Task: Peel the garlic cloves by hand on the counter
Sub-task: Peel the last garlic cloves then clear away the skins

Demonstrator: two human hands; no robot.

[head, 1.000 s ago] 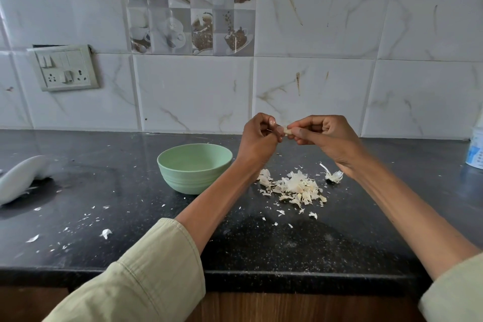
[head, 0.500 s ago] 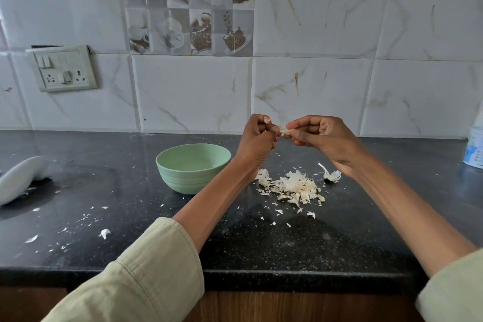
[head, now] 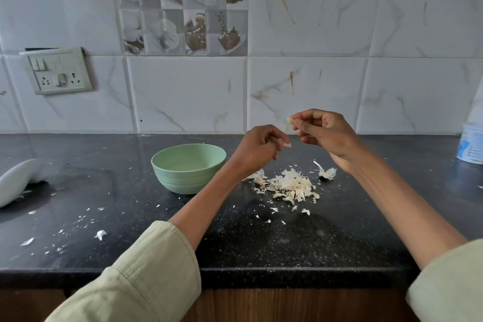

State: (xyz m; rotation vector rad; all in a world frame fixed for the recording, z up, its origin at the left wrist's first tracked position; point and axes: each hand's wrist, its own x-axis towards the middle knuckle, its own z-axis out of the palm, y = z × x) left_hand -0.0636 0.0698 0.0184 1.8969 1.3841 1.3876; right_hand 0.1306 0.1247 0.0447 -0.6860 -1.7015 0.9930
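- The two hands, pressed together at one small pale garlic clove (head: pixel 289 120) a moment ago, have now come apart.
- The right hand (head: pixel 325 133) has lifted a little and pinches the clove between thumb and fingertips, high above the black speckled stone worktop (head: pixel 261 243).
- The left hand (head: pixel 258 149) has dropped down and to the left, its fingers curled; a small white flake of papery skin (head: pixel 287 145) shows at its fingertips, and it seems to be pinched there, though the frame is slightly blurred at that spot.
- A thin strip of skin appears to hang below the clove, so I judge it only partly bare.
- What this means: one piece of skin has just been pulled off, and the next step is probably to drop that flake and pick at what remains.
- Under the hands lies a heap of white garlic peelings (head: pixel 290 184), with a separate husk (head: pixel 326 172) just to its right and loose flecks scattered across the worktop.
- A round pale green bowl (head: pixel 188 167) stands just left of the left forearm; nothing can be made out inside it from this angle.
- The size of the heap suggests several cloves are already done, but no unpeeled cloves can be picked out.
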